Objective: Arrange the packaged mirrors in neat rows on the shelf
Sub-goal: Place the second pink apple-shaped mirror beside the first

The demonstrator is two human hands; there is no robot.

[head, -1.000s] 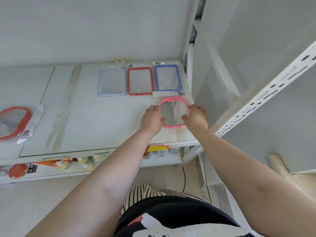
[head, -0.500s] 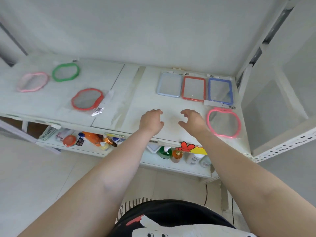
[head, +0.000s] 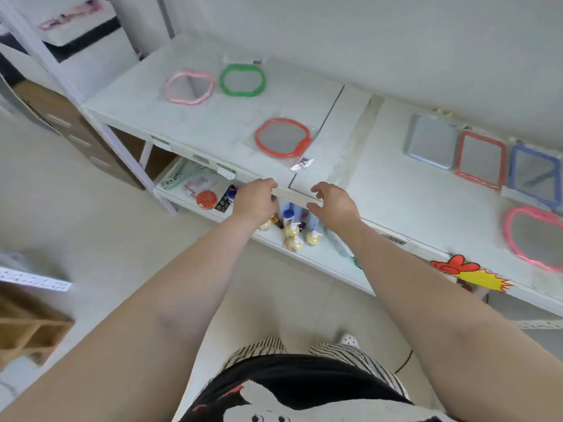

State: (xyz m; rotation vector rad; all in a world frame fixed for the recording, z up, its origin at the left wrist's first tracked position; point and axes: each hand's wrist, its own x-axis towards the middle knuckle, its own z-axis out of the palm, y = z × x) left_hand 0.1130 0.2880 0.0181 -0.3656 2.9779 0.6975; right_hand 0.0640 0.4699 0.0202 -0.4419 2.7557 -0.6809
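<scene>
On the white shelf (head: 213,129) lie several packaged mirrors. At the right stand three rectangular ones in a row: pale blue (head: 432,141), red (head: 480,159) and dark blue (head: 535,175), with a pink wavy-rimmed mirror (head: 533,237) in front of them. Further left lie a red wavy mirror (head: 282,137), a green one (head: 242,80) and a light pink one (head: 189,86). My left hand (head: 255,200) and my right hand (head: 333,203) hover at the shelf's front edge, below the red wavy mirror. Both hold nothing, fingers loosely curled and apart.
A lower shelf (head: 332,263) holds yellow pump bottles (head: 294,236), a red round tin (head: 206,199) and other small goods. A red and yellow sticker (head: 470,274) hangs on the shelf's front edge. A wooden rack (head: 27,330) stands on the floor at the left.
Both hands let go of the pink wavy mirror, now lying at the right, and moved left along the shelf's front edge. The view swung left, showing the three mirrors on the left.
</scene>
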